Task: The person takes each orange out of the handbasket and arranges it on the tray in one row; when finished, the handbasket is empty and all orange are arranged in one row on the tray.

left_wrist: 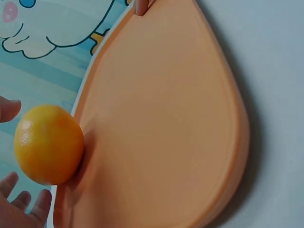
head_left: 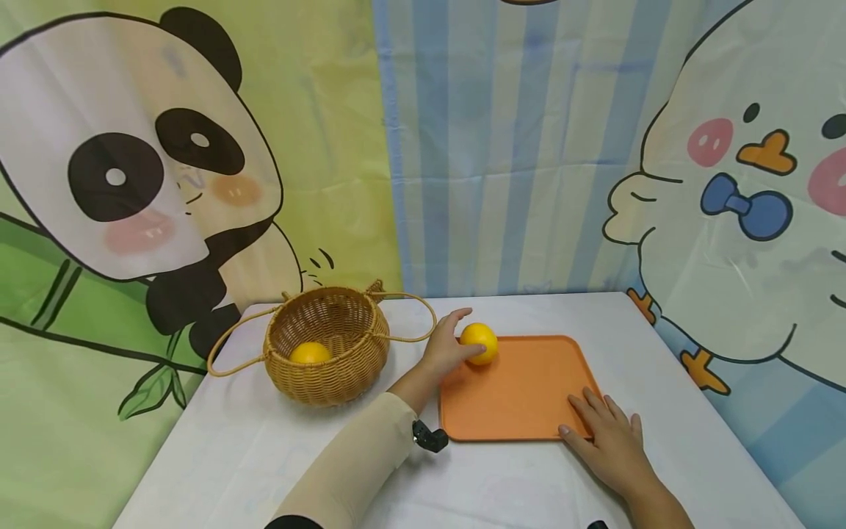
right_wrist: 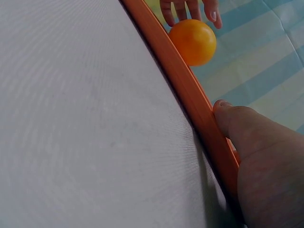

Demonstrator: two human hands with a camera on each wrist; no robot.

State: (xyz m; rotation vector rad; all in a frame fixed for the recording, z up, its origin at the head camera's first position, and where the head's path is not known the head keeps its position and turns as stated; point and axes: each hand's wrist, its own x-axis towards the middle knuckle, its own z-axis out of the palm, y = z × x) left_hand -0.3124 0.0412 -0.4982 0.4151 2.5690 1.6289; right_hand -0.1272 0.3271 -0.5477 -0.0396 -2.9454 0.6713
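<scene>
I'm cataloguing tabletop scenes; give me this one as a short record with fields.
Left hand: fingers spread beside an orange
That orange: at far-left corner of tray
Tray: orange, on white table
Right hand: touching tray's near-right corner
Basket: wicker, two-handled, left of tray, another orange inside
Backdrop: cartoon panda and bird

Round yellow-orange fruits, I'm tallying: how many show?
2: one fruit in the round brown wicker basket, one by the left hand at the orange rectangular tray; basket may hide more.

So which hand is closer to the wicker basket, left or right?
Left. The left hand is just right of the basket, beside an orange; the right hand is farther away, at the near right corner of the tray.
</scene>
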